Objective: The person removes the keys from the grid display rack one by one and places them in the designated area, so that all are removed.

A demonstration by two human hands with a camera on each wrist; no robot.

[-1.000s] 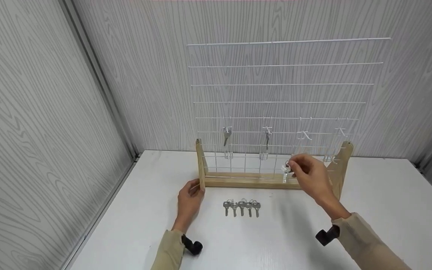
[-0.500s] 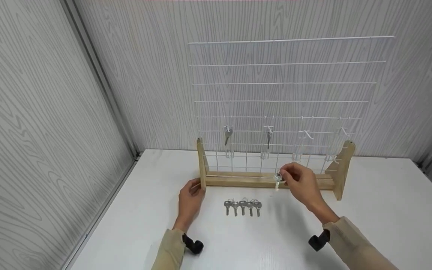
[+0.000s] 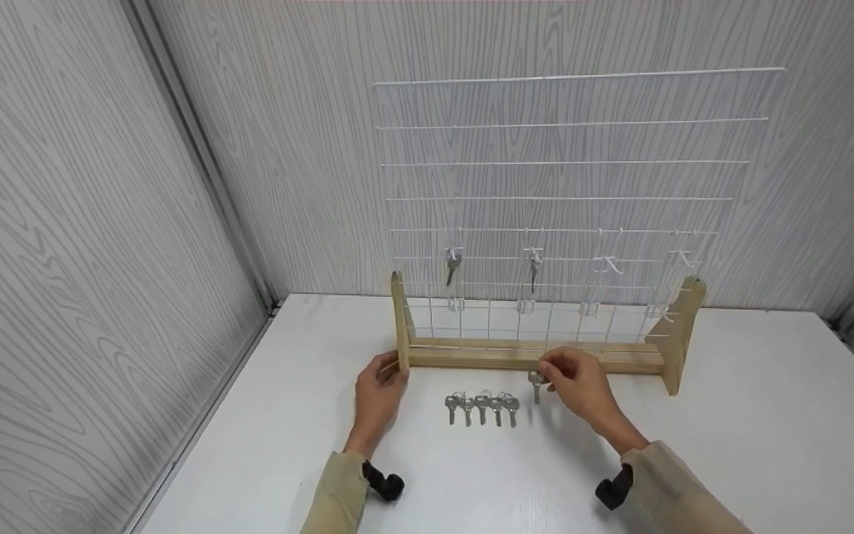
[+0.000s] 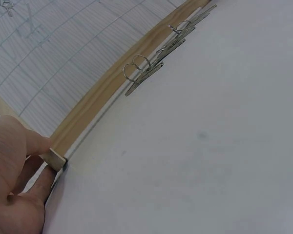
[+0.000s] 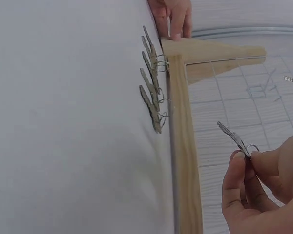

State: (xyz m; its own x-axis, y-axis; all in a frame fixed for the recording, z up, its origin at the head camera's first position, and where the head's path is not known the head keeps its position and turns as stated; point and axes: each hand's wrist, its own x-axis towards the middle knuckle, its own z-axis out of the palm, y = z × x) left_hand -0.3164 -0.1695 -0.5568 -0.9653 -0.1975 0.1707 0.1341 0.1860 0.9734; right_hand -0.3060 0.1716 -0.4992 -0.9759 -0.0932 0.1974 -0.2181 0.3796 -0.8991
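Observation:
Between thumb and fingers, my right hand [image 3: 581,386] pinches a silver key [image 3: 537,386] by its head, just in front of the rack's wooden base rail [image 3: 471,358]. The right wrist view shows the held key's blade pointing away from the hand [image 5: 263,195] and a small ring at its head. My left hand [image 3: 379,397] grips the lower front end of the left wooden support [image 3: 400,319], thumb and fingers on either side in the left wrist view. A row of several keys [image 3: 482,404] with rings lies on the table between the hands.
A white wire grid [image 3: 545,162] rises from the wooden stand. One key [image 3: 451,268] hangs on the left upper hook, another key [image 3: 534,274] on the hook beside it. Bare hooks [image 3: 608,264] stick out further right. The right wooden support [image 3: 683,334] stands beyond my right hand.
My right hand has moved left and down with the key, from in front of the grid to just above the table near the row. The left hand keeps its hold on the support.

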